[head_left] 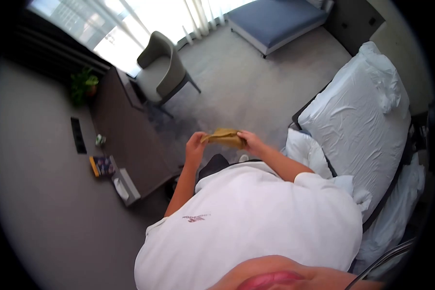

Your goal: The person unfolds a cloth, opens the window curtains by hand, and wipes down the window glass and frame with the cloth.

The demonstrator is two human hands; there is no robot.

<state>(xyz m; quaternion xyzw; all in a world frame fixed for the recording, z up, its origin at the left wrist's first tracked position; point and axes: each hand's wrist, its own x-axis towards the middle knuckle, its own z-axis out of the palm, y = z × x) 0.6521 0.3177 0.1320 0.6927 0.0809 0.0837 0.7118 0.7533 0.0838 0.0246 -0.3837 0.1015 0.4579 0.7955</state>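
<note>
A mustard-yellow cloth (227,138) is stretched between my two hands in front of my white shirt, above the carpet. Its left end is pinched in the closed fingers of my left hand (196,143). My right hand (250,141) grips the other end, thumb on top. The cloth looks folded or bunched, with a loose flap along its upper edge.
A dark desk (125,130) runs along the left wall, with a tissue box (125,187), a plant (83,86) and a small patterned box (101,166). A grey chair (162,70) stands beside it. An unmade bed (357,121) with white bedding is at right, a blue bench (278,21) beyond.
</note>
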